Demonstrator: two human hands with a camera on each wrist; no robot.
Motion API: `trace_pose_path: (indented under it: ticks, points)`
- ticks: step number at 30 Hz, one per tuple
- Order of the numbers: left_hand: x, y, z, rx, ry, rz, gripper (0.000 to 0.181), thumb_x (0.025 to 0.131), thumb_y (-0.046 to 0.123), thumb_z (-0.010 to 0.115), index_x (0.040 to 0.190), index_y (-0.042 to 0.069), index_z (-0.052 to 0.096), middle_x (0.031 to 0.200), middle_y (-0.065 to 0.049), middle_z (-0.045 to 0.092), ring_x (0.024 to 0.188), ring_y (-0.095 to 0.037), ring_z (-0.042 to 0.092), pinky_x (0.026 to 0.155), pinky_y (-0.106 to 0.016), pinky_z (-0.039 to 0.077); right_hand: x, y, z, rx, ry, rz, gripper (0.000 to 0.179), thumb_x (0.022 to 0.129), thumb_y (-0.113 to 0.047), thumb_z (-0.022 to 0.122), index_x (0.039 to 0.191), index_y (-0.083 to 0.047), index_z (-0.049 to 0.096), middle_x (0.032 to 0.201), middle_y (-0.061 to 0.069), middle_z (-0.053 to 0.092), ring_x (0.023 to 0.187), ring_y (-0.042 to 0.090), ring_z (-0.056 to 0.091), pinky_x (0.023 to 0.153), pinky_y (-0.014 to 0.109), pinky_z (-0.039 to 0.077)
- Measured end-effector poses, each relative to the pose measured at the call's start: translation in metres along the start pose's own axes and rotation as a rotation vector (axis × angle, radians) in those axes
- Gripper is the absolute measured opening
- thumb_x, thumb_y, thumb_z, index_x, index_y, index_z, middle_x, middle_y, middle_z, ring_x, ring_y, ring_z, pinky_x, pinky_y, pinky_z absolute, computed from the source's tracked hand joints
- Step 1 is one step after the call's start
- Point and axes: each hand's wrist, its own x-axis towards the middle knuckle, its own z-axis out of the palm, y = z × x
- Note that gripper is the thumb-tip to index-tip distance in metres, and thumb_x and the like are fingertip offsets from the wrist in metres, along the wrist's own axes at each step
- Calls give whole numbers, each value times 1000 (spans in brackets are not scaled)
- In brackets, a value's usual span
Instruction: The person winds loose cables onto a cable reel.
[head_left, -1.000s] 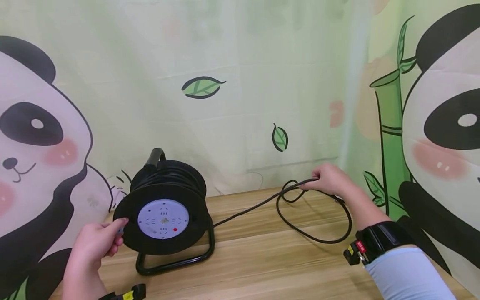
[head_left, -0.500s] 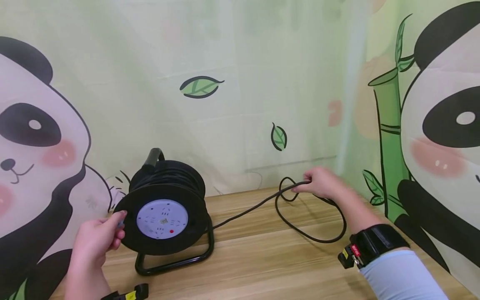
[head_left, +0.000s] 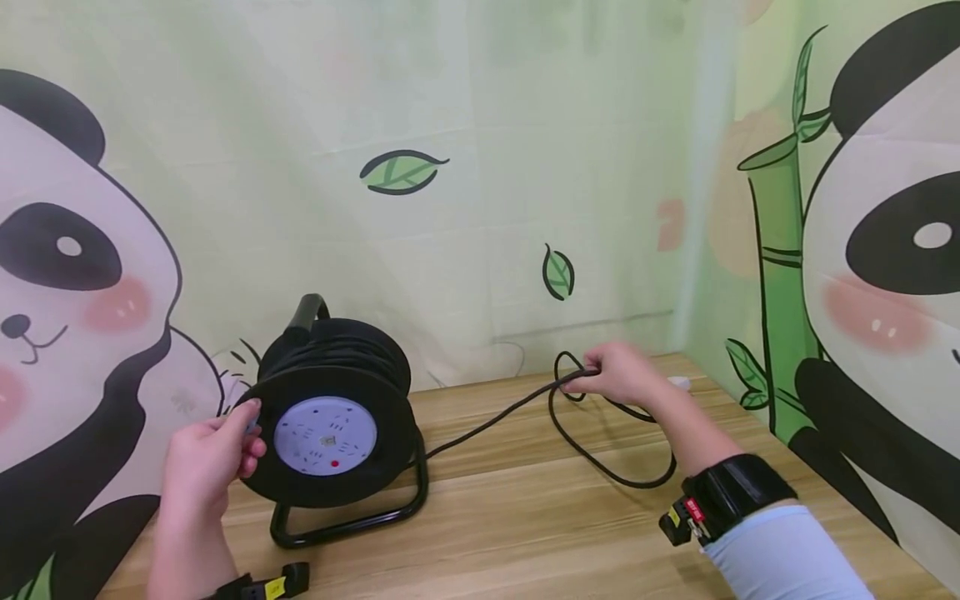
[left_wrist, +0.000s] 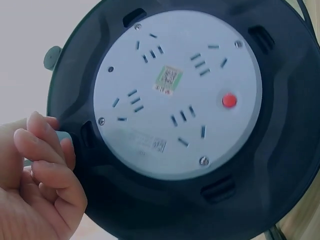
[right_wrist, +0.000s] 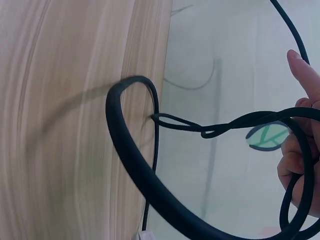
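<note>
A black cable reel (head_left: 258,467) with a pale round socket panel (head_left: 326,436) stands on its tube frame at the left in the head view. My left hand (head_left: 206,458) is at the left edge of its disc, thumb and fingers pinching a small grey-blue knob (left_wrist: 63,136). Most of that knob is hidden behind the fingers. Black cable (head_left: 487,423) runs from the reel to my right hand (head_left: 626,375), which grips it above the table. Beyond the grip, the cable hangs in loose loops (right_wrist: 132,155). In the left wrist view, the panel shows a red button (left_wrist: 229,100).
The reel's black carrying handle (head_left: 307,315) rises behind the disc. A small white piece (head_left: 679,383) lies near the back right of the wooden table (head_left: 525,517). A printed curtain (head_left: 480,208) with pandas and leaves hangs behind the table.
The reel's disc and panel have turned clockwise, with my left hand moving up and right at the knob. My right hand has shifted left toward the reel with the cable, uncovering the white piece.
</note>
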Motion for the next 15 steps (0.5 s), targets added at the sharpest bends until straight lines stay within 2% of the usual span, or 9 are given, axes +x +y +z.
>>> trace_pose_path:
  ticks: [10,12,15]
  points:
    - [-6,10,9,-209,-41,28,67,91,54,56,107,-11,53,66,-5,64,51,-15,53,51,-20,49,3,-11,16,50,-6,-31,51,76,-50,77,61,-16,41,54,-7,33,50,11,33,49,29,29]
    - [-7,12,12,-211,-44,37,67,92,54,55,107,-11,54,67,-5,64,51,-15,53,52,-20,49,4,-12,19,52,-7,-34,52,76,-50,77,61,-16,40,53,-7,32,50,11,32,49,29,29]
    - [-10,15,16,-150,-39,66,68,93,57,50,108,-9,55,69,-5,65,53,-16,53,56,-21,48,5,-16,23,44,-18,-35,53,76,-52,76,60,-17,39,53,-8,31,50,11,31,50,29,28]
